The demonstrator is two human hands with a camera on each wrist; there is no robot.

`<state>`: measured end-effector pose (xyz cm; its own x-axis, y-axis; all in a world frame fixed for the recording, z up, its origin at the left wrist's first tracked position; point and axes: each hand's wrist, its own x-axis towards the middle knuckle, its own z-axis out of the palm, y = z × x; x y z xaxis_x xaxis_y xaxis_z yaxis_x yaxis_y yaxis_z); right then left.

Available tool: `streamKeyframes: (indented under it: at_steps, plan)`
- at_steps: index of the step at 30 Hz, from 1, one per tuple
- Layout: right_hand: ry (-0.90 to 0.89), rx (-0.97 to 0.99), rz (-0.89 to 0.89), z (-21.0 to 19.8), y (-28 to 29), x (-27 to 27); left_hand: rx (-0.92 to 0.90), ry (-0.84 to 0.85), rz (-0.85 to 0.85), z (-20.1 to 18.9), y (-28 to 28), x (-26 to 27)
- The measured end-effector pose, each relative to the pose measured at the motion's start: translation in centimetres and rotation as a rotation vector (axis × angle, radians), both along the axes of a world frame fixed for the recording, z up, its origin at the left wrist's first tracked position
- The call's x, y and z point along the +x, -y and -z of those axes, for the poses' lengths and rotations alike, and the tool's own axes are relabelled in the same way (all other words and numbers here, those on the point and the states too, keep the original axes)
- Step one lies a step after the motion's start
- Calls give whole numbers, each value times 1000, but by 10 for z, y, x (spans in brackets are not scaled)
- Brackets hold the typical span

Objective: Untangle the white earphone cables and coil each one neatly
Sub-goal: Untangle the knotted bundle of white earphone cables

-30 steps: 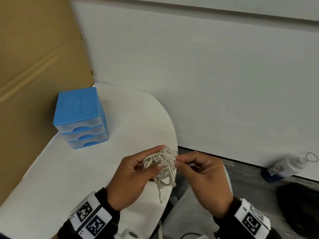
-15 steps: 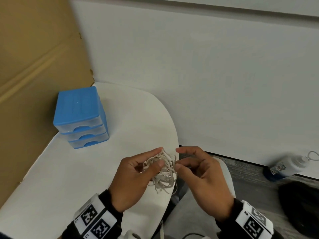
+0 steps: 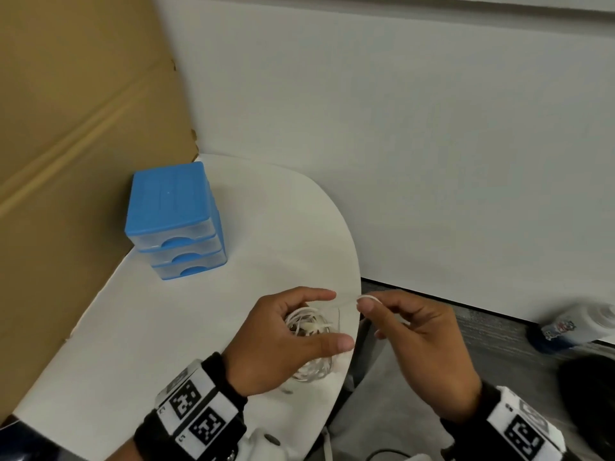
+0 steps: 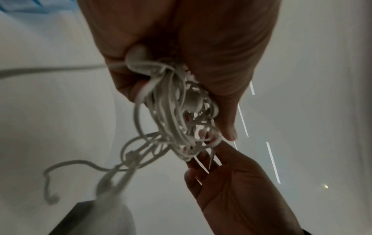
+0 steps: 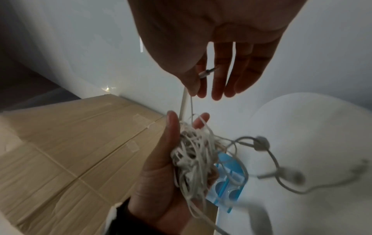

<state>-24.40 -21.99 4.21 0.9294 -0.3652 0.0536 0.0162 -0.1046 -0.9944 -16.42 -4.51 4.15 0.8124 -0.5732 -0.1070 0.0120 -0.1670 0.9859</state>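
Observation:
A tangled bundle of white earphone cables (image 3: 307, 326) (image 4: 181, 114) (image 5: 193, 159) lies in my left hand (image 3: 293, 334), whose fingers and thumb curl around it above the white table's right edge. My right hand (image 3: 392, 314) is just to the right and pinches one thin strand between thumb and forefinger. In the right wrist view the metal jack plug (image 5: 207, 72) shows behind that thumb, and the strand (image 5: 191, 105) runs taut down into the bundle. Loose loops and an earbud (image 5: 261, 143) dangle from the bundle.
A small blue three-drawer box (image 3: 174, 219) stands on the white table (image 3: 159, 334) at the back left. A brown cardboard sheet (image 3: 73, 128) walls the left side. A white bottle (image 3: 572, 322) lies on the floor at the right, beside a dark object.
My right hand has moved right, away from the bundle, drawing one strand out. My left hand's grip has loosened around the bundle and both hands sit slightly lower.

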Motion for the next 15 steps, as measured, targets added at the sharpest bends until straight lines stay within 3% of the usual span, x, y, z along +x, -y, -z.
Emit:
streamKeyframes:
  at_steps: [7,11,15]
  plan:
    - [-74,171,18,0,-1,4,-19,-120,84,6,-7,13]
    - [-110,271,127,6,7,7,-116,-325,140,12,-12,18]
    - [-132,333,165,3,11,9,-266,-563,79,16,-16,22]
